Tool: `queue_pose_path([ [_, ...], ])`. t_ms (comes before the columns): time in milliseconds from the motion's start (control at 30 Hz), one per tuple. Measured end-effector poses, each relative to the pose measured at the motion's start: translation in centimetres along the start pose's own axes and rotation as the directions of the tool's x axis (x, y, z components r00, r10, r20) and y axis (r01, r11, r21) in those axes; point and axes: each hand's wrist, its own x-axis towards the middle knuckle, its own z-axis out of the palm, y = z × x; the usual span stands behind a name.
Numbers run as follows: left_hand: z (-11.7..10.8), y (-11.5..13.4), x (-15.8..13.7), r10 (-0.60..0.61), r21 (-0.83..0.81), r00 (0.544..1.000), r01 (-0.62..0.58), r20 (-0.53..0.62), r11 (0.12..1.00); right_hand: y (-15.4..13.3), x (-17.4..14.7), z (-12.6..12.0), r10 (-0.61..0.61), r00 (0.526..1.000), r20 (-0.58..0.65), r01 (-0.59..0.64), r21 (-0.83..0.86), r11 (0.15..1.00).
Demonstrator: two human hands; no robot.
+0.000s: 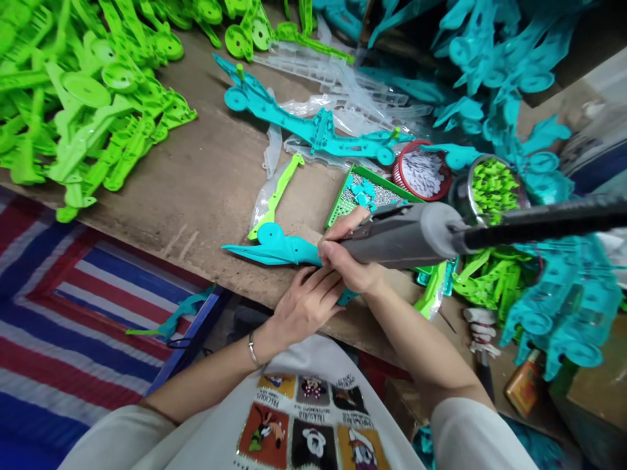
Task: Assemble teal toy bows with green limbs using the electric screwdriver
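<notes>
My right hand (pixel 350 258) is wrapped round a thick grey power tool that looks like an electric screwdriver (pixel 401 236), tilted with its black end to the right. Its tip is hidden behind my fingers. Under it, my left hand (pixel 308 303) grips a turquoise plastic part (pixel 287 249) with a pointed end and a round disc; the middle is covered by my hands. A bright green strip with clear plastic (pixel 277 199) lies just beyond. Past it is an open turquoise frame half (pixel 313 130) with small green pegs.
Green plastic parts (pixel 83 98) heap at the left. A green tray (pixel 375 183) of screws, a red basket (pixel 399 170) of white pieces and a jar (pixel 496 189) of green pieces stand beyond my hands. Turquoise parts (pixel 553 294) pile at the right. The table edge runs close to me.
</notes>
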Motion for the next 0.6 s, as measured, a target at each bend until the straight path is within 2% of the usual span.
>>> queue_pose_path([
  [133, 0.0, 0.1, 0.0, -0.007, 0.011, 1.000, 0.007, 0.003, 1.000, -0.2, 0.6, 0.1, -0.049, 0.996, 0.077, 0.046, 0.039, 0.998],
  [200, -0.1, 0.2, 0.0, -0.020, 0.022, 1.000, 0.019, 0.008, 1.000, -0.3, 0.5, -0.4, -0.089, 0.994, 0.065, 0.084, 0.070, 0.994],
  [300, -0.4, 0.2, 0.1, -0.007, 0.040, 1.000, 0.006, 0.012, 0.999, -0.9, 0.5, -1.8, -0.190, 0.976, -0.104, 0.201, 0.103, 0.974],
  [433, -0.6, 0.1, 0.2, 0.014, 0.064, 0.999, -0.016, 0.041, 0.998, -1.2, 1.2, -4.5, -0.287, 0.863, -0.417, 0.335, 0.047, 0.941],
  [500, -0.5, 0.1, 0.1, 0.007, 0.068, 0.999, -0.011, 0.052, 0.998, -0.7, 1.4, -5.5, -0.271, 0.839, -0.472, 0.324, 0.032, 0.946],
  [600, -0.5, 0.1, 0.1, 0.004, 0.061, 0.999, -0.007, 0.046, 0.998, 0.6, 1.4, -6.2, -0.238, 0.843, -0.482, 0.300, 0.054, 0.952],
])
